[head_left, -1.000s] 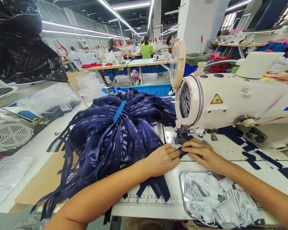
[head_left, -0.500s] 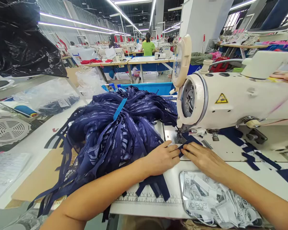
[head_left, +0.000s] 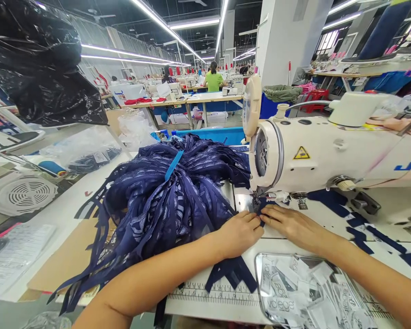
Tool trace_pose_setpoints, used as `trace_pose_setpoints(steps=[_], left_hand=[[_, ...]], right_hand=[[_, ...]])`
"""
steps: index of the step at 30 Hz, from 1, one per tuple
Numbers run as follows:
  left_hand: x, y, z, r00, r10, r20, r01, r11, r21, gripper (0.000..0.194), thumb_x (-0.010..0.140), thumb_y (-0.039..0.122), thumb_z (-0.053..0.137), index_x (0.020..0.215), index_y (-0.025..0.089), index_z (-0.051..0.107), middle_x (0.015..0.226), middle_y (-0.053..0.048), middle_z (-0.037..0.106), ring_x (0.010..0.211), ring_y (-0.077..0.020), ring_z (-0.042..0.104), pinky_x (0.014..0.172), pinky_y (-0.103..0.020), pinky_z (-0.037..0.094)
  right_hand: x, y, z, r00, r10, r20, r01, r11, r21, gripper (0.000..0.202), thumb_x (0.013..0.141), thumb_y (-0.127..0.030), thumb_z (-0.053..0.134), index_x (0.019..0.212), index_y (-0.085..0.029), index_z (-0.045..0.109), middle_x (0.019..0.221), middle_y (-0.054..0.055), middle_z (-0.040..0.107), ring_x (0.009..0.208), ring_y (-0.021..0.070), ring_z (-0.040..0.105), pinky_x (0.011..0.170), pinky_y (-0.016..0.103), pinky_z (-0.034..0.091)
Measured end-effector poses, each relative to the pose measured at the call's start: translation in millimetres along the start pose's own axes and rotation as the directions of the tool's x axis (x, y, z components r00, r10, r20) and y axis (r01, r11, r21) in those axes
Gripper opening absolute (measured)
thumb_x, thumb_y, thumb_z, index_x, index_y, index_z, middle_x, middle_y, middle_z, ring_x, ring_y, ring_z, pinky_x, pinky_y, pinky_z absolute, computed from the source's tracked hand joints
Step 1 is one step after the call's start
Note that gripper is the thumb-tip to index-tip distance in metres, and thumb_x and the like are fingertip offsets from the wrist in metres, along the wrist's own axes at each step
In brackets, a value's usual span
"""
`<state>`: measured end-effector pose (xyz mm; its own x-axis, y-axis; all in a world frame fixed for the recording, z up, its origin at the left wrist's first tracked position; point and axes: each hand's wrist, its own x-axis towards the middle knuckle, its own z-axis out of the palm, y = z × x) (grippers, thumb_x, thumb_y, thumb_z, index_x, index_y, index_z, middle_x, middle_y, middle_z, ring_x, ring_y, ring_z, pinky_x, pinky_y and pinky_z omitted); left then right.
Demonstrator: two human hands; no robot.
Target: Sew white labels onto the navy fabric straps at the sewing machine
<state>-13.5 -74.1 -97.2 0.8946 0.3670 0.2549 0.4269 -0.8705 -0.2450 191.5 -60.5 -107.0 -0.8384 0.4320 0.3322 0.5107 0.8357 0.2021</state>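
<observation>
At the sewing machine (head_left: 287, 151), both hands are close together just in front of the needle area. My left hand (head_left: 241, 234) has its fingers curled down on a navy fabric strip (head_left: 262, 205) at the presser foot. My right hand (head_left: 292, 225) presses the same strip from the right, fingers together and fairly flat. The strip's far end passes beneath the foot; fingers hide much of the rest. Navy strap ends (head_left: 233, 274) hang below my left wrist. Left of the machine lies a big bundle of navy garments (head_left: 150, 196), bound with a blue tie (head_left: 174, 165).
A clear-lidded tray (head_left: 260, 274) of printed white labels sits under my right forearm. Navy offcuts (head_left: 358, 221) lie right of the needle. A printed ruler (head_left: 219, 297) runs along the table's front edge. A black plastic bag (head_left: 44, 68) hangs at upper left.
The camera view has shifted slightly. My hands have come a little closer together at the needle, and less of the strip shows between them. The strap ends under my left wrist have swung right.
</observation>
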Motion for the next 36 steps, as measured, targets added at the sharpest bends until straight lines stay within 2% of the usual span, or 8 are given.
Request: trace_pose_setpoints(steps=[6,9,13,18,28,32,36], left_hand=[[17,12,6.8,0.989,-0.145,-0.025,0.147,0.984,0.104,0.015,0.083,0.013,0.043,0.084,0.008,0.057,0.09,-0.013,0.064,0.085,-0.0204,0.061,0.085,-0.036,0.043],[23,15,8.7,0.979,-0.198,-0.04,0.202,0.971,0.128,0.013,0.08,0.012,0.046,0.079,0.009,0.058,0.085,-0.012,0.066,0.08,-0.0195,0.062,0.086,-0.037,0.042],[28,18,11.9,0.968,-0.236,-0.086,0.247,0.955,0.166,0.013,0.078,0.011,0.047,0.076,0.01,0.059,0.084,-0.012,0.067,0.077,-0.0188,0.062,0.086,-0.037,0.04],[30,20,13.3,0.96,-0.262,-0.102,0.277,0.942,0.189,0.014,0.078,0.011,0.047,0.077,0.01,0.06,0.085,-0.012,0.067,0.077,-0.0187,0.063,0.086,-0.037,0.04],[36,18,12.2,0.955,-0.297,-0.01,0.295,0.944,0.149,0.013,0.079,0.012,0.048,0.081,0.007,0.059,0.083,-0.014,0.066,0.076,-0.0203,0.062,0.085,-0.04,0.038],[40,17,11.9,0.954,-0.298,0.016,0.293,0.945,0.143,0.014,0.08,0.012,0.047,0.081,0.007,0.059,0.08,-0.014,0.066,0.073,-0.0199,0.061,0.081,-0.038,0.039],[43,15,14.5,0.955,-0.295,0.014,0.289,0.945,0.154,0.015,0.08,0.009,0.046,0.077,0.007,0.06,0.076,-0.012,0.066,0.071,-0.0184,0.061,0.077,-0.036,0.04]], right_hand=[[-7,18,14,1.0,-0.008,0.021,0.01,0.996,-0.09,0.044,0.074,0.002,0.037,0.11,-0.012,0.056,0.115,0.012,0.058,0.098,0.0221,0.057,0.074,0.034,0.054],[-6,22,15,1.0,0.005,0.023,-0.002,0.992,-0.126,0.049,0.072,0.004,0.034,0.112,-0.014,0.056,0.116,0.011,0.058,0.091,0.0193,0.061,0.07,0.03,0.055],[-3,25,12,0.999,-0.038,-0.005,0.036,0.984,-0.175,0.048,0.073,0.004,0.033,0.111,-0.012,0.057,0.113,0.011,0.06,0.086,0.0188,0.063,0.069,0.029,0.055],[-1,25,11,1.0,-0.028,-0.01,0.026,0.984,-0.178,0.045,0.076,0.003,0.032,0.11,-0.011,0.058,0.113,0.011,0.06,0.086,0.0182,0.063,0.07,0.028,0.055],[-7,30,24,0.997,0.076,0.003,-0.076,0.997,-0.004,0.044,0.08,-0.001,0.032,0.116,-0.014,0.055,0.117,0.012,0.058,0.096,0.0196,0.06,0.078,0.033,0.052],[-7,31,22,0.995,0.102,0.009,-0.101,0.994,-0.043,0.044,0.08,-0.002,0.034,0.116,-0.015,0.055,0.11,0.011,0.062,0.09,0.0204,0.062,0.073,0.033,0.054],[-8,32,22,0.991,0.134,-0.01,-0.134,0.99,-0.049,0.045,0.08,-0.005,0.035,0.119,-0.02,0.053,0.102,0.009,0.065,0.074,0.018,0.063,0.061,0.029,0.054]])
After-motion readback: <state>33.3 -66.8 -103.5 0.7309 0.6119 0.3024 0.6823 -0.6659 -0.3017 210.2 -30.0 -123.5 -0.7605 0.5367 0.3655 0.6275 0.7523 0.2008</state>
